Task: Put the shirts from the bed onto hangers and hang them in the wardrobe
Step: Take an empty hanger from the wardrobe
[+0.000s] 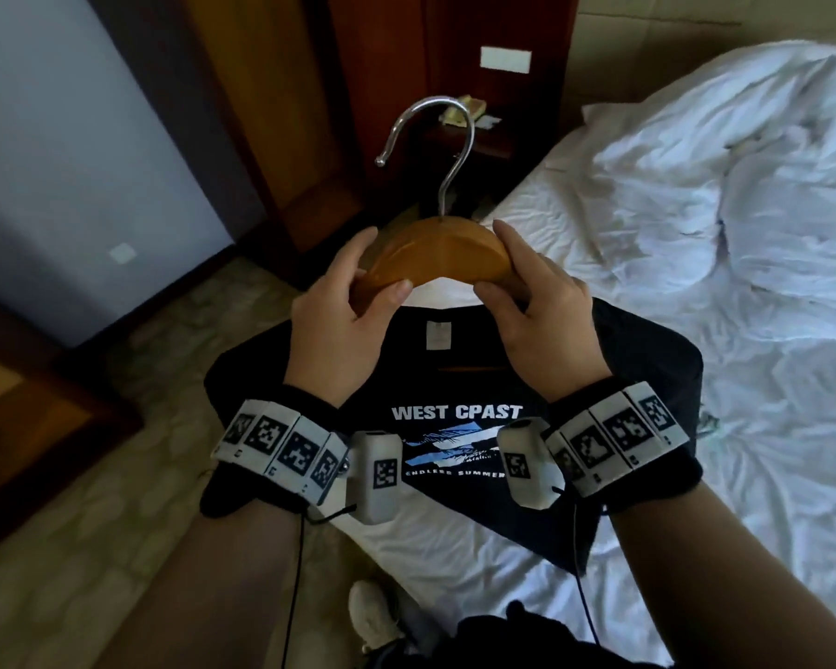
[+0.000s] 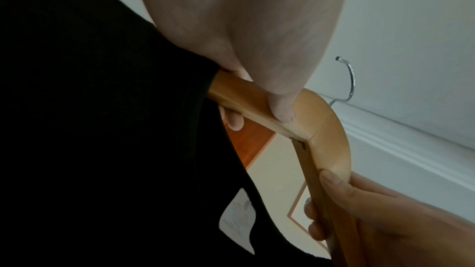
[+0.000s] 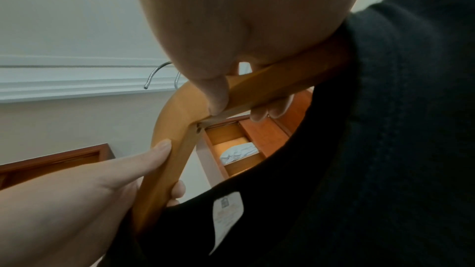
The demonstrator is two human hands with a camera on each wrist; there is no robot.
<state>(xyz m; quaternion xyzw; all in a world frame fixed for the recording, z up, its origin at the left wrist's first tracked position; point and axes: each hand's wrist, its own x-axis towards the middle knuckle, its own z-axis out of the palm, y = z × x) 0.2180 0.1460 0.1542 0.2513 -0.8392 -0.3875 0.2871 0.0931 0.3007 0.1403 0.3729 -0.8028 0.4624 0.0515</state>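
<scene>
A wooden hanger (image 1: 438, 255) with a metal hook (image 1: 435, 137) is held up over the bed's corner, its arms inside a black T-shirt (image 1: 454, 427) printed "WEST CPAST". My left hand (image 1: 343, 311) grips the hanger's left shoulder, thumb on top. My right hand (image 1: 532, 311) grips the right shoulder the same way. In the left wrist view the left hand (image 2: 257, 88) wraps the wooden hanger (image 2: 321, 129) beside the black T-shirt (image 2: 102, 129). The right wrist view shows the right hand (image 3: 231, 88) curled round the hanger (image 3: 174, 125), with the T-shirt (image 3: 359, 149) and its neck label below.
A white rumpled duvet (image 1: 744, 210) covers the bed (image 1: 454, 548) on the right. A dark wooden nightstand (image 1: 464, 132) with small items and a wooden wardrobe panel (image 1: 271, 113) stand ahead. Patterned floor (image 1: 117, 475) lies left, with a wooden furniture corner (image 1: 30, 427). My shoe (image 1: 372, 615) is below.
</scene>
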